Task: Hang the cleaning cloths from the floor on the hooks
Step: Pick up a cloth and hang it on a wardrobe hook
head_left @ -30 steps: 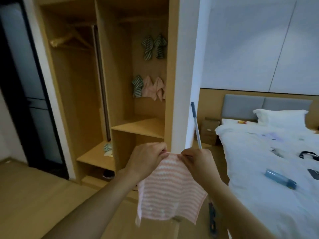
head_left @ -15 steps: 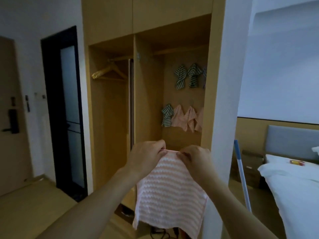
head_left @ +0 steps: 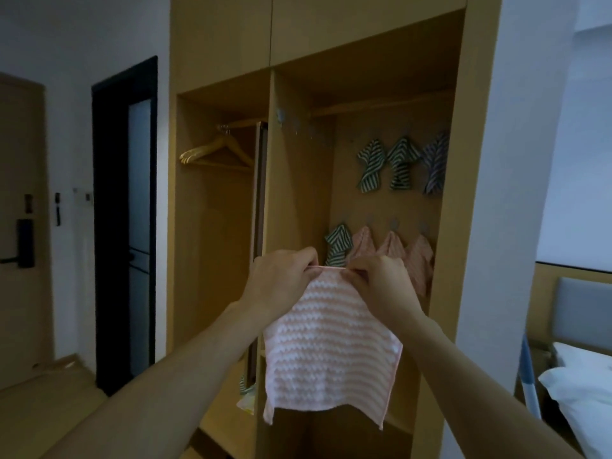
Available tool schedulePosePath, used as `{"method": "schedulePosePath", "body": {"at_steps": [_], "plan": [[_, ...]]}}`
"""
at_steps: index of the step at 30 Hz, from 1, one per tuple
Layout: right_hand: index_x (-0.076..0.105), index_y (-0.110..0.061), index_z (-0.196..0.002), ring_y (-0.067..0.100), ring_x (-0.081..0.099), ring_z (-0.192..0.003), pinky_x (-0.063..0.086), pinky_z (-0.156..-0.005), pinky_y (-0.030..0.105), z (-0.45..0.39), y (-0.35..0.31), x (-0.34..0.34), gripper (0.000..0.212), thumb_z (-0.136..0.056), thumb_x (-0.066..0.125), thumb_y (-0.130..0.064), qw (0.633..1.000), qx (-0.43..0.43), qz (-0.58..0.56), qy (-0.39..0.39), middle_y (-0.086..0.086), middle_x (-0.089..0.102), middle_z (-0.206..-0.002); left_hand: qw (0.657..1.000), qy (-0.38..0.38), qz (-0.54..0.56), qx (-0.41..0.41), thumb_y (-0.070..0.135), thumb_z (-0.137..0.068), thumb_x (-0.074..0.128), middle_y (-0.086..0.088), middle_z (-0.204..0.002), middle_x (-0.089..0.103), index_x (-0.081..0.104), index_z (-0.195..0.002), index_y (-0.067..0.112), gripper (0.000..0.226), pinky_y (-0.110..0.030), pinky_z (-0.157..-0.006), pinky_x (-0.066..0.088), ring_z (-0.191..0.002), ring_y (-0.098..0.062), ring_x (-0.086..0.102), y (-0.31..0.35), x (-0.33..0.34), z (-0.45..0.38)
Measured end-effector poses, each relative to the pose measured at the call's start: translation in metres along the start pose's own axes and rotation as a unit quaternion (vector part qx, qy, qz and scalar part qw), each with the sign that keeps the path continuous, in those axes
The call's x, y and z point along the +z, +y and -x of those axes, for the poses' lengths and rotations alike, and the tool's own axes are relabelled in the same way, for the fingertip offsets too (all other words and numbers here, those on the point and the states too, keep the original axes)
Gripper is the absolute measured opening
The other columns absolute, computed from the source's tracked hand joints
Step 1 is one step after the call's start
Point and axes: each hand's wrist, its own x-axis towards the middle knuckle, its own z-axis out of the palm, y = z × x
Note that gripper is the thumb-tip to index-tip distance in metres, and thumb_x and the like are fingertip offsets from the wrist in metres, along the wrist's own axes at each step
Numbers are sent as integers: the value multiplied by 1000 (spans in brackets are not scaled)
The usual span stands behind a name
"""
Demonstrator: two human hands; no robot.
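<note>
Centre of frame: both hands are raised before the open wardrobe (head_left: pixel 331 94). The left hand (head_left: pixel 281 279) and right hand (head_left: pixel 381 283) each have fingers curled tight, pinching the top edge of a pink cloth (head_left: pixel 328 346). The grip of each hand is closed on that edge, with a short taut span of hem showing between them. The cloth hangs flat below the hands, its lower edge free at lower centre.

Behind the hands, on the wardrobe's back panel, right of centre:
- Upper row: three striped cloths (head_left: pixel 399 164) hanging side by side.
- Lower row: one striped cloth (head_left: pixel 337 245) at the left, then three pink hung cloths (head_left: pixel 419 260) to its right; the hands partly cover this row.
- Small hooks (head_left: pixel 393 223) show above the lower row.

On the divider at upper centre, further hooks (head_left: pixel 281 115) are visible; detail is blurred.

Left compartment: a wooden hanger (head_left: pixel 215 150) on the rail.

Left of frame: a dark door (head_left: pixel 124 223). Lower right corner: a bed (head_left: pixel 583 392) with white bedding.
</note>
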Motion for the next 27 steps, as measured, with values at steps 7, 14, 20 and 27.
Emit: {"method": "schedulePosePath", "body": {"at_steps": [7, 14, 20, 27], "plan": [[71, -20, -74, 5, 54, -59, 49, -65, 28, -69, 33, 55, 21, -92, 63, -29, 999, 12, 39, 8, -7, 65, -66, 1000, 19, 19, 11, 46, -98, 47, 8, -74, 58, 55, -90, 25, 24, -35, -62, 47, -69, -13, 55, -65, 59, -60], [68, -11, -67, 14, 54, -55, 45, -56, 29, -154, 66, 106, 32, -92, 62, -29, 994, 38, 100, 24, 1, 61, -59, 996, 12, 72, 43, 43, -99, 47, 7, -73, 57, 54, -91, 27, 20, -43, -63, 50, -68, -14, 55, -140, 116, -143], [70, -4, -75, 23, 57, -59, 46, -58, 36, -218, 101, 137, 38, -96, 55, -31, 986, 74, 145, 20, 12, 65, -67, 991, 20, 113, 68, 41, -100, 47, 5, -71, 58, 54, -90, 26, 19, -43, -62, 50, -66, -17, 55, -181, 155, -207], [60, -2, -63, 23, 43, -51, 34, -50, 35, -273, 147, 168, 42, -94, 58, -30, 984, 93, 147, 34, 15, 57, -59, 991, 39, 112, 57, 39, -100, 45, 2, -76, 60, 54, -91, 24, 20, -43, -63, 48, -73, -24, 57, -204, 209, -258]]}}
